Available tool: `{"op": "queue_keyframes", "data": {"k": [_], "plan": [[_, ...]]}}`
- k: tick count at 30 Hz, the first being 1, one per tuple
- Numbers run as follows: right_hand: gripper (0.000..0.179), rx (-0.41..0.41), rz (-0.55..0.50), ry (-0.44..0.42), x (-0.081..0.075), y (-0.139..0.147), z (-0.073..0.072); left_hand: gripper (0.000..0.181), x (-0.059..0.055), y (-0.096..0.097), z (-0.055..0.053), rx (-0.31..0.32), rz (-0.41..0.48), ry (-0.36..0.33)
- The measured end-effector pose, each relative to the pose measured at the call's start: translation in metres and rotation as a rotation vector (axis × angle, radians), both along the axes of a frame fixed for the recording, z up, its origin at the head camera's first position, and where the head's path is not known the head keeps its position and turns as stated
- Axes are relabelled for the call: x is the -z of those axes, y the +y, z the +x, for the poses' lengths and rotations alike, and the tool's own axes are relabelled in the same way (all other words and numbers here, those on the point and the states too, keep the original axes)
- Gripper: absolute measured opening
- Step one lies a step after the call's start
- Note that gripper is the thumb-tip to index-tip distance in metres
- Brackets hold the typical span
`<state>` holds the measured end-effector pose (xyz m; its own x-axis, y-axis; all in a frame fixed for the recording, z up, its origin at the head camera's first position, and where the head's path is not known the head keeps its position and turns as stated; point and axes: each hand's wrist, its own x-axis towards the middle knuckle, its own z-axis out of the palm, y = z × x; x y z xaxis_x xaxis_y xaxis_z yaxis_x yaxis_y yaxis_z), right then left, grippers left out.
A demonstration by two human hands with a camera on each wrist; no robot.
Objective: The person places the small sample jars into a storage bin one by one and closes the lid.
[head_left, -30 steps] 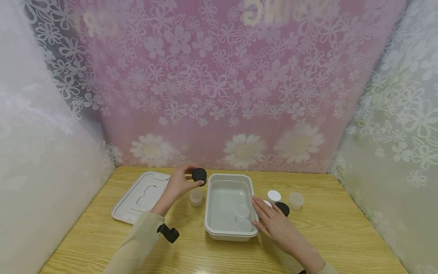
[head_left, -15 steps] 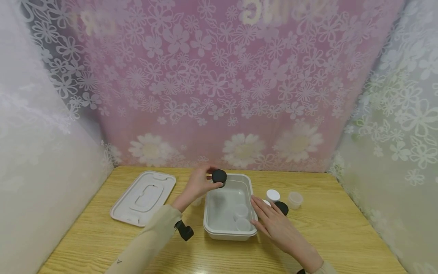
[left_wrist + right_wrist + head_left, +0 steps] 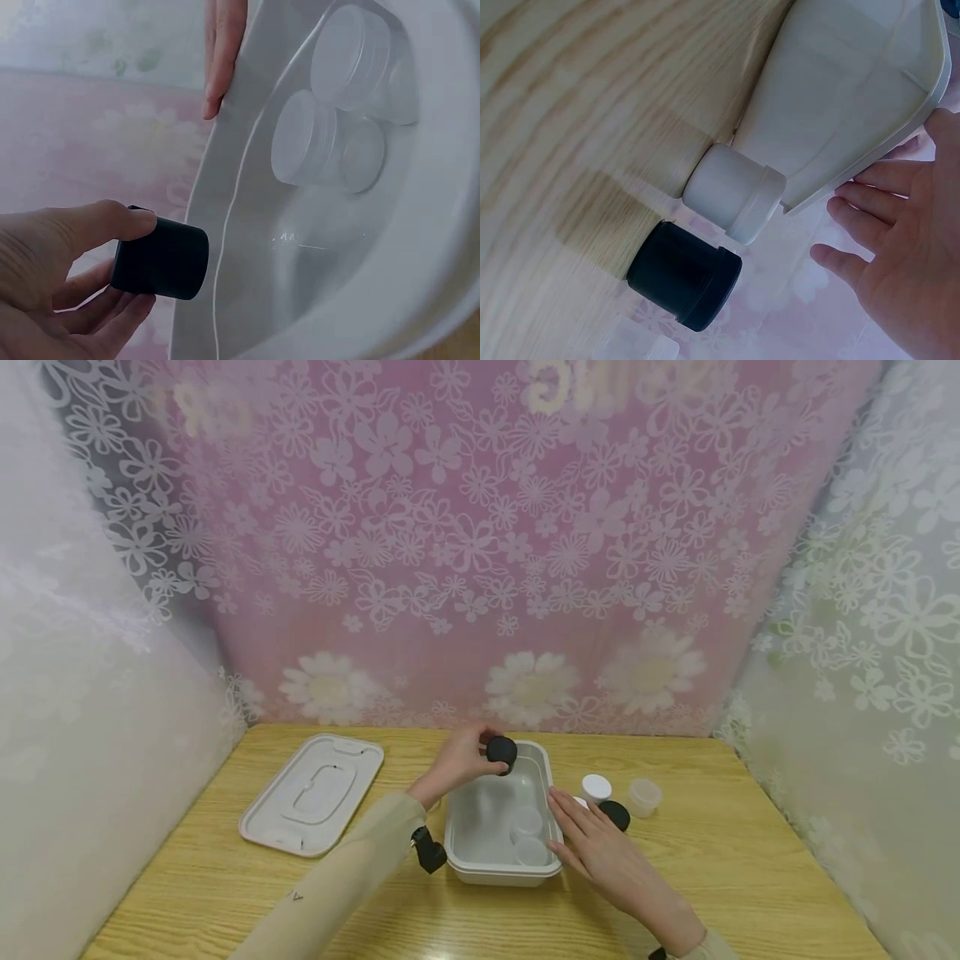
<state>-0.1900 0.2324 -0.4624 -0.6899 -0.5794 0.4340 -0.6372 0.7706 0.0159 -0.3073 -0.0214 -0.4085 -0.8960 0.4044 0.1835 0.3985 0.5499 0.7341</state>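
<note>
My left hand pinches a small black jar between thumb and fingers, over the far left part of a grey-white plastic tub. In the left wrist view the black jar lies tilted on its side in the grip. Two translucent lidded jars rest inside the tub at its near right corner. My right hand has its fingers extended along the tub's right rim, fingertips right at the edge. The right wrist view shows this hand holding no jar.
Right of the tub stand a white jar, a black jar and a translucent jar. Another white jar stands close to the tub wall, partly behind my right hand. The tub's flat lid lies at the left.
My left hand has carried the black jar rightward from beside the tub to above it. The arm now covers the translucent jar left of the tub. My right hand stays at the rim.
</note>
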Motion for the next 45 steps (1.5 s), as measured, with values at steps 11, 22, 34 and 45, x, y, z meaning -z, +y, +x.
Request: {"op": "queue_keyframes", "data": {"k": [11,22,34,45], "plan": [[0.064,-0.006,0.010,0.013,-0.001,0.001,0.000,0.045,0.007,0.019,-0.009,0.031,-0.149,0.005],[0.064,0.012,0.036,0.034,-0.002,0.000,0.001,0.043,0.011,0.041,-0.011,0.016,-0.395,-0.060],[0.063,0.014,0.041,0.026,-0.002,-0.002,0.002,0.045,0.013,0.046,-0.009,0.052,-0.419,-0.124],[0.064,0.000,0.041,0.025,-0.003,-0.001,0.002,0.025,0.015,0.050,-0.009,0.137,-0.401,-0.189]]}}
